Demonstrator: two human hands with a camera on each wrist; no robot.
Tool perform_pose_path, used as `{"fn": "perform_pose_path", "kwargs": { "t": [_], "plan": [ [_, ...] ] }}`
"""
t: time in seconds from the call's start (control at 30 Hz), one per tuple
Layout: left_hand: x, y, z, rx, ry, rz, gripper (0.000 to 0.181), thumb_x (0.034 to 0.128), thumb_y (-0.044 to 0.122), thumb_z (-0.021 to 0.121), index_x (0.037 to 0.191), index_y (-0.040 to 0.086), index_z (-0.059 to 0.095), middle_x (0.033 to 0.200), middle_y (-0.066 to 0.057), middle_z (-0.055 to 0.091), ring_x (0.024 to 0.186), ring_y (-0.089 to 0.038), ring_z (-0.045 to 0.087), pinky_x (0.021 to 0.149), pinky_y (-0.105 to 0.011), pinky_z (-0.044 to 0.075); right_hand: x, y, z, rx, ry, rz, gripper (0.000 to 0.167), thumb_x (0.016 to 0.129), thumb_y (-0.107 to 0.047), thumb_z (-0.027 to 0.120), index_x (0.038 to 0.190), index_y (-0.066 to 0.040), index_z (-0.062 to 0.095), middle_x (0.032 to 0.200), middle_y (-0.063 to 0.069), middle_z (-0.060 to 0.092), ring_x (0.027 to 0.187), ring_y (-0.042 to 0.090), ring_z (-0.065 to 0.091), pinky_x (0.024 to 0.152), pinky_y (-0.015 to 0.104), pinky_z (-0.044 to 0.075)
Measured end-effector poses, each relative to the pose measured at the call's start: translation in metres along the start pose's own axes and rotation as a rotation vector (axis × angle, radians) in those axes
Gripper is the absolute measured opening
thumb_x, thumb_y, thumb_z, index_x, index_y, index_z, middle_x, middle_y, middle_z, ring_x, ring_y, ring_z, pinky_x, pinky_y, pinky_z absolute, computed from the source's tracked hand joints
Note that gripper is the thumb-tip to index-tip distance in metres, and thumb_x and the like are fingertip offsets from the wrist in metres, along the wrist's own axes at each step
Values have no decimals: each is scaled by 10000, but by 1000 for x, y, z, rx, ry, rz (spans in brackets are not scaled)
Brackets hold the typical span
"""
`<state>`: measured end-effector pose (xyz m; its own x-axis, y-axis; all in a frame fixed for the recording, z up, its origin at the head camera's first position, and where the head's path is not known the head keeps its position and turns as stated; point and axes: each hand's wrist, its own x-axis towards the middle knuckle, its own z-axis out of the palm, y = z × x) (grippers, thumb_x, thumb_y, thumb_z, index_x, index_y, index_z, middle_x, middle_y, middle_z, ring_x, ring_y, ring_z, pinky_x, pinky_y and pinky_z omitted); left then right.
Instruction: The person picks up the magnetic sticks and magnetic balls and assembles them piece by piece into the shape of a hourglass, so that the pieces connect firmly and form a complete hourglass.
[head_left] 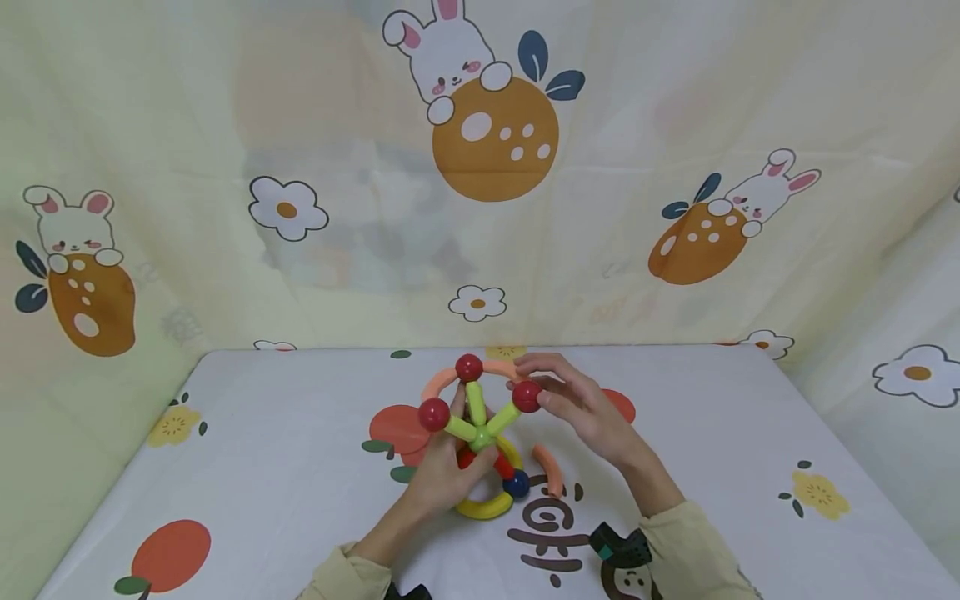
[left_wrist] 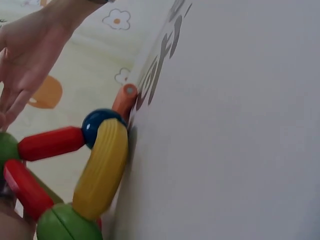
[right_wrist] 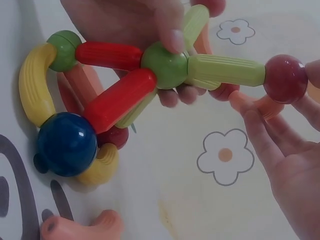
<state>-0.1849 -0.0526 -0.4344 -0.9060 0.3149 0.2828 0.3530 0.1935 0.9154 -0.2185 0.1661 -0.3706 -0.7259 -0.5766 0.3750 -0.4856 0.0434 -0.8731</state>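
Note:
My left hand grips a toy frame of coloured balls and sticks at its green ball, thumb across the front. Three light green sticks fan up from there to red balls. At the right red ball, my right hand pinches the ball and the curved orange stick beside it. Red sticks, a blue ball and curved yellow sticks form the lower part, close to the table. Some joints behind the left hand are hidden.
A loose curved orange stick lies on the white printed tablecloth, just right of the blue ball. Behind the table hangs a cream curtain with rabbit and flower prints.

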Motion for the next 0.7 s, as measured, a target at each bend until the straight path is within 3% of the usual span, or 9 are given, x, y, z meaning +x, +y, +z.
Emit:
{"fn": "perform_pose_path", "kwargs": {
  "t": [0.2,0.33,0.5,0.6,0.7],
  "plan": [
    [-2,17,3,-6,42,-10,828,839,-9,633,1492,152,151,1255,-50,467,1129,-150,526,966,-197,447,0,2,4,-25,1,-7,311,957,-52,468,1268,-58,476,1361,138,404,1163,233,581,941,281,495],
    [-3,26,2,-28,44,-18,778,846,13,632,1476,126,190,1212,-72,480,1097,-161,534,938,-199,464,0,1,5,-44,8,2,296,956,-64,473,1251,-59,491,1365,138,398,1164,214,561,940,273,494],
    [3,13,-4,-99,12,-48,638,882,94,633,1417,194,300,1146,-37,523,1058,-163,549,941,-270,485,0,-2,6,-63,5,5,294,952,-64,476,1246,-58,492,1374,133,394,1178,250,523,943,255,487],
    [6,3,-11,-178,-43,-105,594,891,161,640,1405,230,350,1164,-48,559,1104,-183,555,985,-353,469,1,-3,3,-38,-26,10,314,962,-76,465,1275,-47,465,1386,135,381,1169,227,548,949,276,488],
    [8,1,-16,-250,-87,-171,594,881,233,661,1404,258,380,1228,-54,574,1172,-200,542,1025,-424,435,-1,-1,-7,17,-54,71,347,995,-141,417,1332,-61,417,1387,132,395,1122,217,594,958,311,487]
  ]
}}
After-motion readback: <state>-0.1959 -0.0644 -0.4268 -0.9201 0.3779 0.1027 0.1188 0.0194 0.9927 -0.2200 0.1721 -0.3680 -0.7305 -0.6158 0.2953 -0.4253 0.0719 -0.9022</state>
